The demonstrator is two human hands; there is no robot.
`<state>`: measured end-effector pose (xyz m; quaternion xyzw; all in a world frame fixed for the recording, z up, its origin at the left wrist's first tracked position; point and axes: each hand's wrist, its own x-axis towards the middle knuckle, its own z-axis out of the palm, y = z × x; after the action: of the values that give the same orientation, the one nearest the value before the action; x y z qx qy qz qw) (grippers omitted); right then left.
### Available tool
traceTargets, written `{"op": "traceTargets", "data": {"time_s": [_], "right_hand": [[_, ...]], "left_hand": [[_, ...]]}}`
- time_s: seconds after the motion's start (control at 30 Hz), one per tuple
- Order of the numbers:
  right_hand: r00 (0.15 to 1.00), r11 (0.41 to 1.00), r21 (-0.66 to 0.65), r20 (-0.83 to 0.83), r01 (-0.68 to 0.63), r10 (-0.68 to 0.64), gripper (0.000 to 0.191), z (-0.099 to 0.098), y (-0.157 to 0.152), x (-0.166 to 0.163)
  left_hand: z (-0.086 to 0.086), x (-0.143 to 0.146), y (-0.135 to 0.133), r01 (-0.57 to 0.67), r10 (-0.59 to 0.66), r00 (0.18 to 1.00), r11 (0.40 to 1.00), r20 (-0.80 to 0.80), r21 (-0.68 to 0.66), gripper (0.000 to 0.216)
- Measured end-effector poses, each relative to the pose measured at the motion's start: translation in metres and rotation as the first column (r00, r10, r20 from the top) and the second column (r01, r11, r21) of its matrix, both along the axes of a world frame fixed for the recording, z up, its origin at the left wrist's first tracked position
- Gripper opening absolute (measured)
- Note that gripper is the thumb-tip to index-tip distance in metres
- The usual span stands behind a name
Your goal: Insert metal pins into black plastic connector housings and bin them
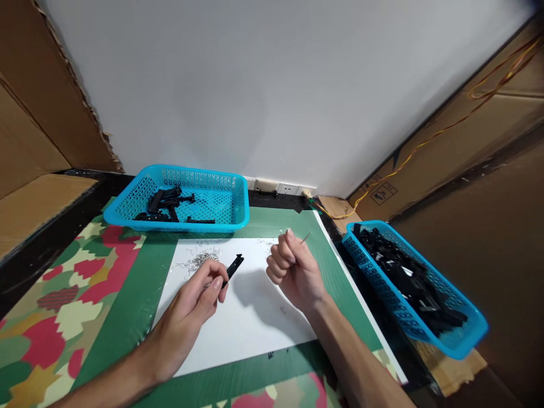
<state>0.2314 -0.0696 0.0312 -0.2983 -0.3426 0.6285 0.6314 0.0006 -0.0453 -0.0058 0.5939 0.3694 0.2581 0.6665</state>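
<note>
My left hand (193, 309) pinches a small black plastic part (233, 267) between thumb and forefinger, holding it over a white sheet (246, 328). My right hand (293, 269) hovers to the right of it with curled fingers, gripping a thin metal pin (305, 238) that sticks up past the fingertips. A heap of small silvery metal pins (199, 259) lies on the sheet just beyond my left hand.
A blue basket (127, 211) with several black parts stands at the back of the green mat. A second blue basket (467, 334), full of black parts, sits tilted at the right. Cardboard lines both sides; a wall socket strip (280, 187) and orange wires run behind.
</note>
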Motion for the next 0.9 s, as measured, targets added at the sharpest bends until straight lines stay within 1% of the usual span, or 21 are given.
{"op": "traceTargets", "data": {"time_s": [0.03, 0.1, 0.13, 0.17, 0.23, 0.3, 0.37, 0.5, 0.57, 0.63, 0.73, 0.83, 0.9], "right_hand": [[0.998, 1.0, 0.009, 0.053, 0.02, -0.02, 0.056, -0.002, 0.001, 0.001], [0.974, 0.997, 0.058, 0.217, 0.046, -0.058, 0.039, -0.005, 0.003, 0.003], [0.944, 0.995, 0.086, 0.322, 0.045, -0.071, 0.029, -0.006, 0.003, 0.003], [0.902, 0.994, 0.106, 0.425, 0.03, -0.073, 0.024, -0.007, 0.003, 0.003], [0.808, 0.994, 0.103, 0.588, -0.038, -0.029, 0.027, -0.007, 0.002, 0.001], [0.738, 0.991, 0.065, 0.673, -0.12, 0.046, 0.025, -0.008, 0.002, -0.001], [0.706, 0.985, 0.042, 0.702, -0.167, 0.09, 0.024, -0.01, 0.001, -0.002], [0.679, 0.985, 0.028, 0.728, -0.172, 0.098, 0.028, -0.015, 0.003, 0.002], [0.665, 0.986, 0.059, 0.745, -0.155, 0.06, 0.029, -0.017, 0.005, 0.006], [0.659, 0.984, 0.121, 0.752, -0.128, -0.007, 0.027, -0.019, 0.006, 0.009], [0.658, 0.972, 0.215, 0.746, -0.1, -0.097, 0.024, -0.022, 0.007, 0.012], [0.652, 0.958, 0.268, 0.745, -0.103, -0.138, 0.022, -0.023, 0.006, 0.011], [0.631, 0.949, 0.287, 0.762, -0.129, -0.145, 0.018, -0.022, 0.005, 0.009]], "left_hand": [[-0.001, 0.0, -0.001, -0.02, 0.02, 1.0, 1.0, 0.011, -0.02, 0.038], [-0.003, -0.001, -0.001, -0.039, 0.041, 0.999, 0.998, 0.032, -0.044, 0.037], [-0.005, -0.002, -0.001, -0.036, 0.038, 0.998, 0.998, 0.049, -0.048, 0.037], [-0.006, -0.002, -0.001, -0.031, 0.034, 0.997, 0.998, 0.073, -0.049, 0.038], [-0.009, -0.003, -0.001, -0.031, 0.037, 0.991, 0.998, 0.125, -0.046, 0.039], [-0.01, -0.004, -0.002, -0.043, 0.052, 0.984, 0.998, 0.168, -0.056, 0.038], [-0.01, -0.003, -0.002, -0.04, 0.056, 0.977, 0.996, 0.204, -0.082, 0.036], [-0.011, -0.003, 0.002, 0.004, 0.031, 0.958, 0.993, 0.285, -0.121, 0.033], [-0.012, -0.003, 0.005, 0.015, 0.019, 0.947, 0.994, 0.319, -0.106, 0.032], [-0.012, -0.002, 0.007, 0.005, 0.021, 0.942, 0.997, 0.336, -0.075, 0.033], [-0.009, -0.001, 0.007, -0.037, 0.048, 0.95, 0.998, 0.31, -0.043, 0.036], [-0.005, 0.0, 0.004, -0.064, 0.073, 0.956, 0.997, 0.284, -0.041, 0.039], [-0.003, 0.0, 0.003, -0.067, 0.076, 0.956, 0.997, 0.284, -0.04, 0.041]]}}
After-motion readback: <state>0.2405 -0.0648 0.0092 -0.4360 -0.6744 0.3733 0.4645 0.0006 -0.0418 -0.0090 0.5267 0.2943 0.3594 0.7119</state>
